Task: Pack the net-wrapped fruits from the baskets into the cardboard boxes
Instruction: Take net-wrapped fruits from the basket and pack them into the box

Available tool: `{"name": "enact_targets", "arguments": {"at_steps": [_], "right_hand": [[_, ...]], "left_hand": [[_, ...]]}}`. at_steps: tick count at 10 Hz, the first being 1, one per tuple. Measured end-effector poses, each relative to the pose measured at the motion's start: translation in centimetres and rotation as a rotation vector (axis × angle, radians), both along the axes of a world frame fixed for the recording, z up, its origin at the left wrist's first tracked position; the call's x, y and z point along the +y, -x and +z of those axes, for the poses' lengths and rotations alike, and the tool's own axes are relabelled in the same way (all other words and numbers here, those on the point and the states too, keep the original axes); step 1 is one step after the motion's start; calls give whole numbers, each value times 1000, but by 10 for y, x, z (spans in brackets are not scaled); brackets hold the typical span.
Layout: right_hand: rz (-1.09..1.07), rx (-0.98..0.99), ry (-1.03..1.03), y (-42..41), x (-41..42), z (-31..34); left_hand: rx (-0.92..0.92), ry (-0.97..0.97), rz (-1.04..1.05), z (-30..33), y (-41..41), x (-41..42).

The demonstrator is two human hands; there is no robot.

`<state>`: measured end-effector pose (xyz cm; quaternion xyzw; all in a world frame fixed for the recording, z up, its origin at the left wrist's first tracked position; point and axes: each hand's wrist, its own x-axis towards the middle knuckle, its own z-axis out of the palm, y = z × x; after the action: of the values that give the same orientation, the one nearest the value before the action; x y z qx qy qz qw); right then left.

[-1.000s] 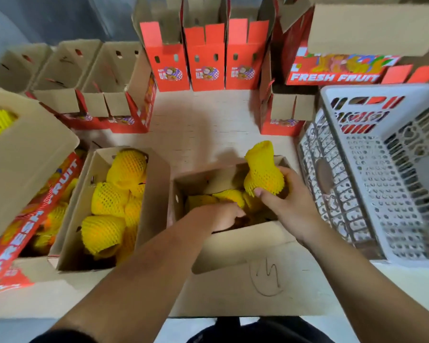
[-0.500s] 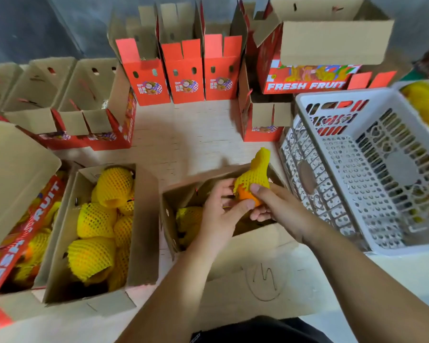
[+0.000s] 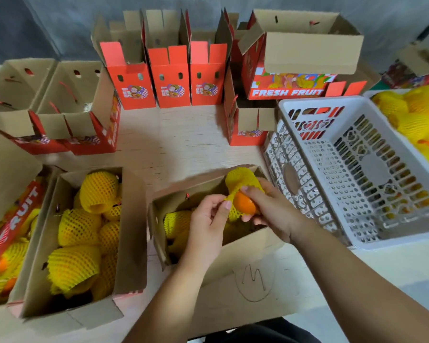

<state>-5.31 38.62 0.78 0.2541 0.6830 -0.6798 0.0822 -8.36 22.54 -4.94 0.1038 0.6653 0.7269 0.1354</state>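
An orange fruit [image 3: 243,204] half out of its yellow foam net [image 3: 238,178] is held over the open cardboard box [image 3: 238,251] in front of me. My right hand [image 3: 273,209] grips the fruit from the right. My left hand [image 3: 208,219] pinches the lower edge of the net. Netted fruits [image 3: 176,220] lie inside this box. To the left, a second open box [image 3: 131,233] holds several netted fruits [image 3: 79,226]. A white basket [image 3: 357,169] on the right has no fruit in it; another basket at far right holds netted fruits [image 3: 416,115].
Upright red cartons [image 3: 169,78] line the back, with a "FRESH FRUIT" box [image 3: 287,90] and a small red box [image 3: 248,125] beside the basket. Open boxes [image 3: 55,105] stand at back left, a filled one [image 3: 5,231] at far left. Bare wooden tabletop [image 3: 178,142] lies between.
My left hand came out of the box and took the net's edge. The net has slid up, baring the orange fruit. The view has tilted up, showing the far-right basket.
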Motion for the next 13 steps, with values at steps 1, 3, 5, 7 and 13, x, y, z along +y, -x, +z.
{"name": "enact_targets", "arguments": {"at_steps": [1,3,5,7,13], "right_hand": [[-184,-50,27,6,-2,-4],[38,41,40,1,-6,-4],[8,113,106,11,-4,1],[154,-23,638,6,17,22],[1355,-370,-1292,36,-12,-42]], "left_hand": [[5,20,-51,2,-7,2],[139,95,-34,9,3,2],[169,155,-202,10,2,2],[294,222,-195,12,6,-4],[234,1080,-249,10,-21,13]]}}
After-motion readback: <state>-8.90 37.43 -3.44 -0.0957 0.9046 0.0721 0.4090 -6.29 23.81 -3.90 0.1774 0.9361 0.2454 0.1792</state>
